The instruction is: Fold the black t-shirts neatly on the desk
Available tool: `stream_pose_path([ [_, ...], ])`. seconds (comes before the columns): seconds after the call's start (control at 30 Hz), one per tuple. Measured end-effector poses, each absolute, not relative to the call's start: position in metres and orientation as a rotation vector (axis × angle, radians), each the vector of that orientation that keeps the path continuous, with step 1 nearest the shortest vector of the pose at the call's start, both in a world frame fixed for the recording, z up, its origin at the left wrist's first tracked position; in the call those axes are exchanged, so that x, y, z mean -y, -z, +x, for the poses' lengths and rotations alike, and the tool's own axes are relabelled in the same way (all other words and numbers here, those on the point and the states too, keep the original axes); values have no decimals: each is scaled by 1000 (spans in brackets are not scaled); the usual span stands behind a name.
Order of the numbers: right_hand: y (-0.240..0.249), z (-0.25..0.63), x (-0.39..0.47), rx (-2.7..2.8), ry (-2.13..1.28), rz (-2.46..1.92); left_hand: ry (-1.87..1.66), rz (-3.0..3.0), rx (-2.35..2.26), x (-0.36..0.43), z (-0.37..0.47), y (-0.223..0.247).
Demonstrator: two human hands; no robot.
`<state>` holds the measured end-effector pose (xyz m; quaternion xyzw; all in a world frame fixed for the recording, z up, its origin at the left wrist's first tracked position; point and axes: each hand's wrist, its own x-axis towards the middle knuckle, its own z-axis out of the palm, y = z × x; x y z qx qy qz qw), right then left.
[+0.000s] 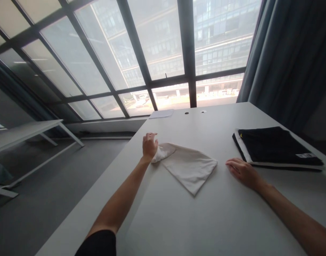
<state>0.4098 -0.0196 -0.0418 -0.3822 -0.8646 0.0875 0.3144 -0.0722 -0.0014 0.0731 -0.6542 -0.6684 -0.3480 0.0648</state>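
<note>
1. White cloth (191, 167) lies on the table (163, 227).
2. Left hand (149, 146), half-curled at its ten o'clock, grip unclear: best pinch lightly.
3. Right hand (244, 173), loosely open, empty, at three: could smooth creases gently.

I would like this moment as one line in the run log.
left hand: at crumpled end of white cloth, grip unclear | right hand: open, on table | folded stack: beside right hand
</note>
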Motion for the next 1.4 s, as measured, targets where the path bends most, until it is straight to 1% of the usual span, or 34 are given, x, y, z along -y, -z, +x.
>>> stream_pose_path([
  [0.07,43,409,20,2284,-243,-1006,861,-2230,1889,8,-53,-52],
  [0.17,42,411,21,2278,-248,-1017,642,-2438,1895,17,-23,-16],
  [0.23,41,413,22,2265,-245,-1030,634,-2420,1976,17,-13,-3],
  [0.3,39,414,22,2253,-255,-1043,658,-2418,2031,16,-11,0],
  [0.4,36,414,21,2244,-278,-1051,691,-2436,2033,16,-17,-5],
  [0.47,36,413,21,2248,-285,-1054,781,-2365,2031,17,-25,-14],
  [0.53,35,411,22,2262,-288,-1055,919,-2224,2031,16,-40,-32],
  [0.6,35,410,23,2281,-287,-1058,1055,-2053,2033,8,-60,-62],
  [0.7,35,409,24,2300,-278,-1061,1231,-1821,2043,-13,-92,-131],
  [0.73,35,409,25,2303,-274,-1059,1381,-1717,2026,-21,-101,-157],
  [0.8,34,410,25,2301,-264,-1054,1538,-1628,1890,-36,-116,-208],
  [0.87,35,411,26,2297,-254,-1051,1547,-1593,1764,-47,-127,-251],
  [0.93,36,412,25,2300,-250,-1046,1414,-1654,1729,-53,-135,-281],
  [1.03,39,414,25,2301,-241,-1042,1300,-1674,1757,-51,-151,-299],
  [1.27,44,414,22,2296,-217,-1053,1423,-1214,1882,-20,-192,-299],
  [1.33,47,415,20,2302,-209,-1047,1427,-1179,1919,-7,-193,-304],
  [1.4,49,415,18,2305,-206,-1040,1340,-1264,1991,9,-188,-311],
])
